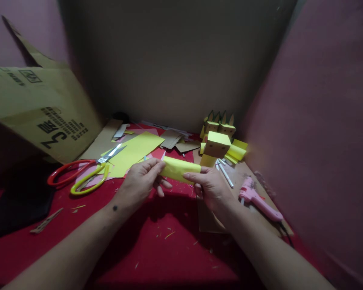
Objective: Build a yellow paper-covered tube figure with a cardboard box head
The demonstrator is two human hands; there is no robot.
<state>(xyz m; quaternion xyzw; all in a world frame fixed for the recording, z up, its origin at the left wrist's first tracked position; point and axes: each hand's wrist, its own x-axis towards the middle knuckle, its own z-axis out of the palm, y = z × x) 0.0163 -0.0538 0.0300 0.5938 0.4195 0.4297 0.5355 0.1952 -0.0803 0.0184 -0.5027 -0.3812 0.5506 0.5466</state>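
Observation:
Between my two hands a strip of yellow paper is stretched above the red cloth. My left hand pinches its left end between thumb and forefinger, the other fingers loosely curled. At the right end, my right hand grips the strip with its thumb on the near face. The strip bows slightly, as if folded or curved. Just beyond my right hand stands a small cardboard box figure with a yellow top. A large yellow sheet lies past my left hand.
Scissors with red and yellow handles lie at left, near a big cardboard box. A pink glue gun rests on a cardboard sheet at right. Spiky-topped box figures stand behind. Paper scraps litter the red cloth.

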